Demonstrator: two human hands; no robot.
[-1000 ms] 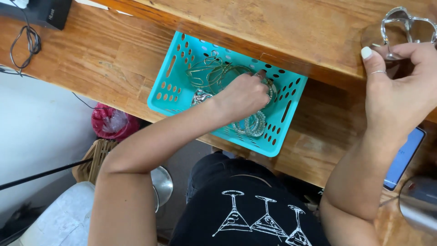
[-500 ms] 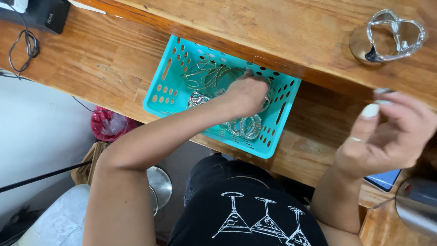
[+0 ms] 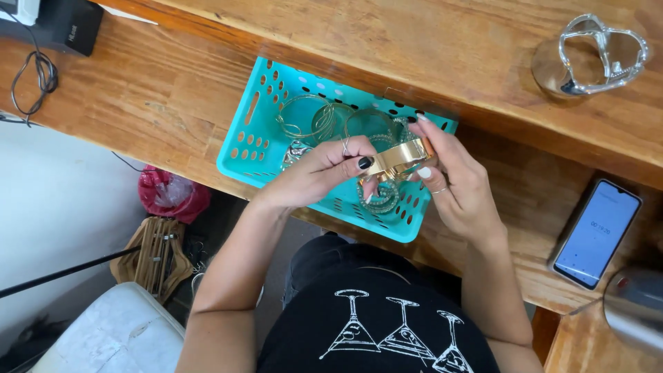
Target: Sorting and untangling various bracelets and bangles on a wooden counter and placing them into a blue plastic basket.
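Both hands hold a wide gold cuff bracelet [image 3: 397,157] above the turquoise perforated basket [image 3: 257,123], which sits on the wooden counter [image 3: 138,90] and contains further thin bangles [image 3: 304,117]. The left hand [image 3: 321,173] has its fingers clamped on the cuff's left end, and the right hand [image 3: 456,183] has its fingers closed on the right end, so the cuff lies between the two hands with its long axis running left to right, tilted slightly upward toward the right. Both hands are equally near the cuff; a heart-shaped glass dish [image 3: 601,52] and a smartphone [image 3: 597,233] lie well apart to the right.
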